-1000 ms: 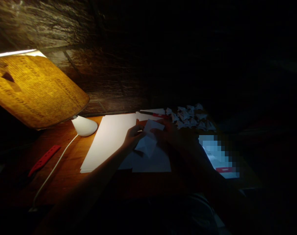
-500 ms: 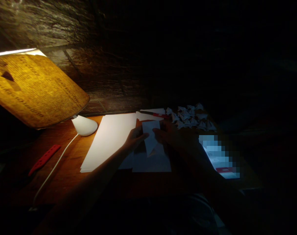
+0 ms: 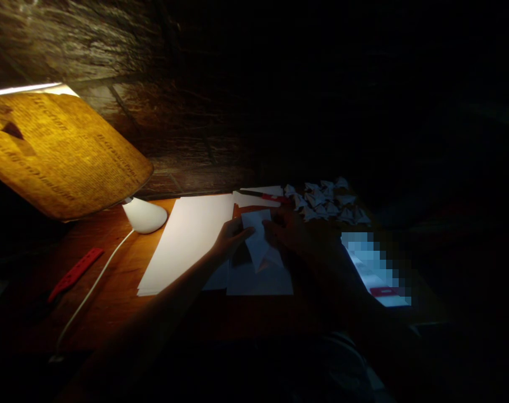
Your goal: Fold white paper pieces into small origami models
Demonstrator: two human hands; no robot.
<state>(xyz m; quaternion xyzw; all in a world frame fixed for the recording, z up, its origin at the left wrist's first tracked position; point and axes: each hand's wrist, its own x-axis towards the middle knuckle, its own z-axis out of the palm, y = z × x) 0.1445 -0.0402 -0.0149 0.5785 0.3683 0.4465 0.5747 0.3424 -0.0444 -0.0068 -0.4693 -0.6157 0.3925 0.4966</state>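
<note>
Between my hands is a folded sheet of paper (image 3: pixel 258 238), wide at the top and tapering to a point at its lower end. My left hand (image 3: pixel 230 238) grips its left edge, thumb lying on the front face. At the right edge my right hand (image 3: pixel 285 228) pinches it, though that hand is in deep shadow. Beneath the folded paper lies a flat white sheet (image 3: pixel 258 285) on the wooden table. A stack of white paper (image 3: pixel 191 235) is just left of my hands.
A lamp with a printed yellow shade (image 3: pixel 69 157) and white base (image 3: pixel 145 215) lights the left. A red-handled tool (image 3: pixel 275 198) rests on paper behind my hands. Several folded paper pieces (image 3: pixel 321 198) stand back right, near a lit screen (image 3: pixel 376 274). A red strip-like object (image 3: pixel 75 274) lies left.
The folded paper has tilted and shifted slightly, its point now a little lower and further right. Both hands keep their hold with only a small movement.
</note>
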